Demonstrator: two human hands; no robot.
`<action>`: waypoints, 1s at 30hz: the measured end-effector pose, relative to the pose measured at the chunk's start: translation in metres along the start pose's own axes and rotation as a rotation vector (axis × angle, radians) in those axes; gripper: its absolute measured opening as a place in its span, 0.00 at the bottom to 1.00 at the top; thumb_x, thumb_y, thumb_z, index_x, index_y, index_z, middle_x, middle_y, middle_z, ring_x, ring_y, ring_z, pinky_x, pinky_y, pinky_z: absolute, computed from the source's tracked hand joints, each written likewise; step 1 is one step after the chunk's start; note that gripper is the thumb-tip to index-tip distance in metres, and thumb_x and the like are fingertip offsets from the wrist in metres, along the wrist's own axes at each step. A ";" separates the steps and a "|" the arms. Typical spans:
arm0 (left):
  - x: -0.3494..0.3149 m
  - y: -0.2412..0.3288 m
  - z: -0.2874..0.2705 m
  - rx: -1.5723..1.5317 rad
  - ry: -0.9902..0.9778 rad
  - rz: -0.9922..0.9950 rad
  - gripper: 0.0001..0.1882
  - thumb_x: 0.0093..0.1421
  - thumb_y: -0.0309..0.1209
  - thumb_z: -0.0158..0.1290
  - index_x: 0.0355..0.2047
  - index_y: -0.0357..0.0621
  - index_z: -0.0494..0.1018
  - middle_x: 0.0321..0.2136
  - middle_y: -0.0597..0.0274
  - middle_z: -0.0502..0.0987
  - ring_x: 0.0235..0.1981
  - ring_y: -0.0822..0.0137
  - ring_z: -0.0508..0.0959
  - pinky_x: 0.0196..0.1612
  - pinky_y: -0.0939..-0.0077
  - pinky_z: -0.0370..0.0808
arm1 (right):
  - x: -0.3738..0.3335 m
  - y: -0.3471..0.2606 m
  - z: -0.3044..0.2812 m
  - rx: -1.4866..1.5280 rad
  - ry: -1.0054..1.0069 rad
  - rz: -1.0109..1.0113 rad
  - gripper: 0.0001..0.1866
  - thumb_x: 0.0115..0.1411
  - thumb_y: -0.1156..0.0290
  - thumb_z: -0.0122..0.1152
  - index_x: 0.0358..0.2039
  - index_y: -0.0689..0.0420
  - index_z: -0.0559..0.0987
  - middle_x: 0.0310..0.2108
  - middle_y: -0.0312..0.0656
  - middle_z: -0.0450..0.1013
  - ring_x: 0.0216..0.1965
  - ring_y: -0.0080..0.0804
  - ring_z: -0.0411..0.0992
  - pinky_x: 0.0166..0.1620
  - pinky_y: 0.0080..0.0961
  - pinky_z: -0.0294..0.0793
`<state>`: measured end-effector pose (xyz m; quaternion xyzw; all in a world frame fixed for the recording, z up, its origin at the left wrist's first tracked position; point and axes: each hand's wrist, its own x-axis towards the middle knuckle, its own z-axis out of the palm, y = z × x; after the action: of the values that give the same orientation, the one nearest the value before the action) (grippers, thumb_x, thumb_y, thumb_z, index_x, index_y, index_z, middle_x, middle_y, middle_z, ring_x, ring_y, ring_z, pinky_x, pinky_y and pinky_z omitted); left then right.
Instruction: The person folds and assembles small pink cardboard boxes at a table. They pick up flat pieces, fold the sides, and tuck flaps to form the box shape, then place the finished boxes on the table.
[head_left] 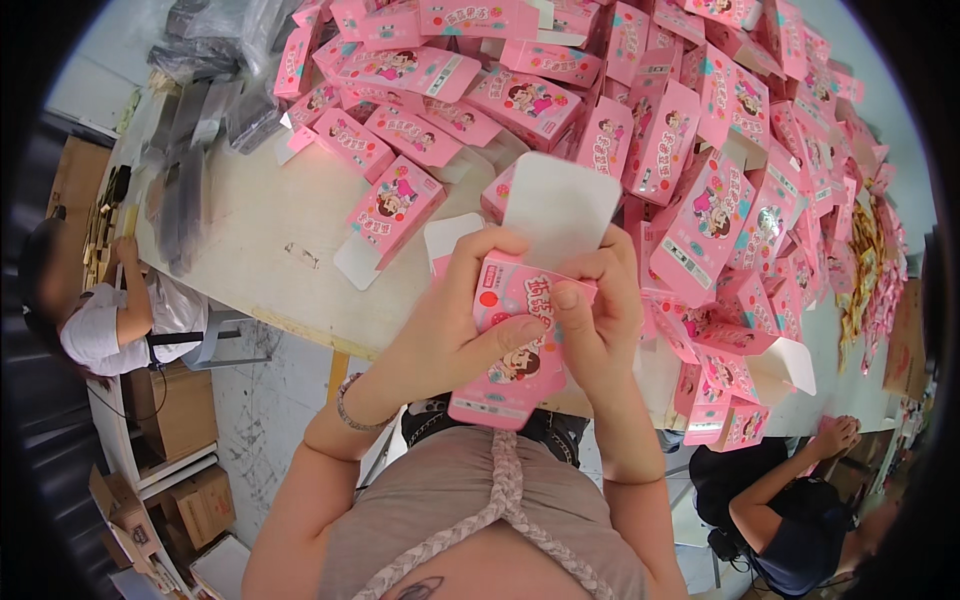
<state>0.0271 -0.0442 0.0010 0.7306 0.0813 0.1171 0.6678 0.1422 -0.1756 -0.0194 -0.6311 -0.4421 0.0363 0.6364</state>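
Observation:
I hold a pink cartoon-printed carton [507,372] upright in front of my chest, its white top flap [556,205] standing open. My left hand [447,320] wraps the carton's left side, thumb lying across its front. My right hand [598,318] grips the right side, thumb pressed on the front near the top edge. Both hands touch the same carton, just over the table's near edge.
A large heap of matching pink cartons [660,130] covers the white table [260,225]. Dark plastic bags [205,75] lie at its far left. One person [110,320] sits at left, another [790,500] at lower right. Cardboard boxes [190,500] stand on the floor.

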 end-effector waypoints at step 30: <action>-0.001 -0.012 -0.044 0.056 0.494 0.356 0.29 0.62 0.32 0.48 0.61 0.39 0.52 0.61 0.53 0.55 0.61 0.59 0.59 0.61 0.60 0.58 | 0.007 -0.048 -0.030 -0.520 0.067 0.388 0.37 0.46 0.65 0.70 0.55 0.63 0.65 0.34 0.46 0.72 0.39 0.39 0.71 0.41 0.35 0.71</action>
<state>0.0141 -0.0014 -0.0073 0.7007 0.1153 0.4042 0.5765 0.1402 -0.2048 0.0300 -0.8457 -0.2871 0.0221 0.4494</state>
